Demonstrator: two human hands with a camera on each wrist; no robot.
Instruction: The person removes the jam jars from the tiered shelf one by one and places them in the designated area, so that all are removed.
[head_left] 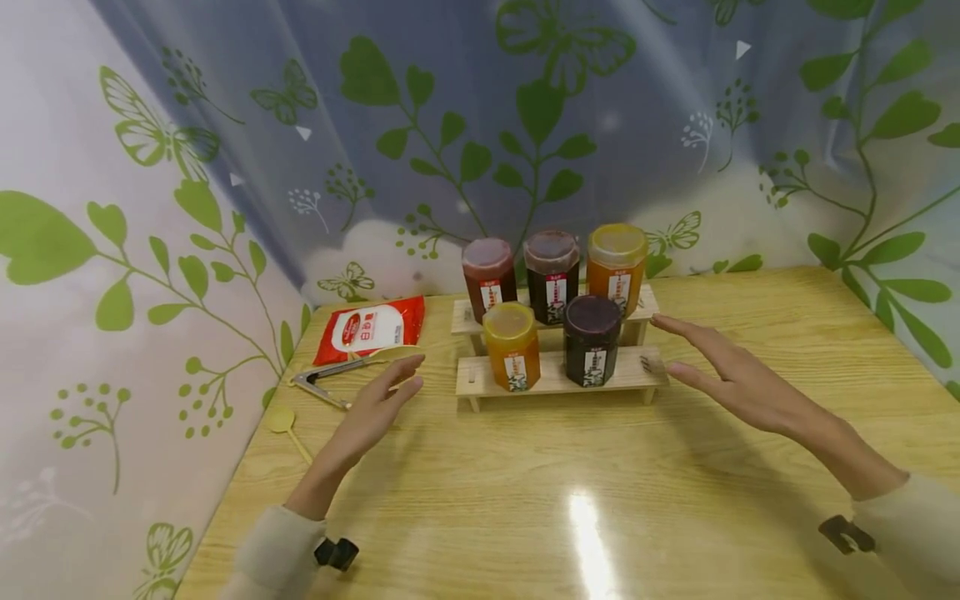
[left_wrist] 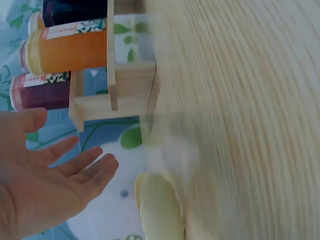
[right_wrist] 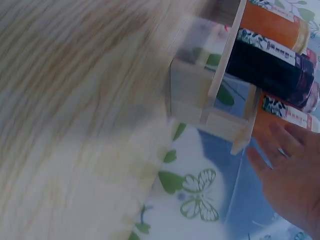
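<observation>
Looking down from the head view, a two-step wooden rack [head_left: 555, 377] stands on the wooden table [head_left: 675, 500], with three jars on the upper step and two on the lower: an orange jar [head_left: 512, 346] and a dark purple jar [head_left: 592, 340]. Only this view shows the red-and-white packet [head_left: 369, 328], the metal tongs [head_left: 330, 375] and the small yellow spoon [head_left: 283, 422] at the table's left edge. The wrist views add close, blurred side profiles of the rack's end posts and the jars' labels.

The left hand [head_left: 372, 411] hovers left of the rack, fingers straight and loosely spread, holding nothing; it lies just beside the tongs. The right hand [head_left: 731, 377] hovers at the rack's right end, fingers extended flat, fingertips near the lower step; contact cannot be confirmed.
</observation>
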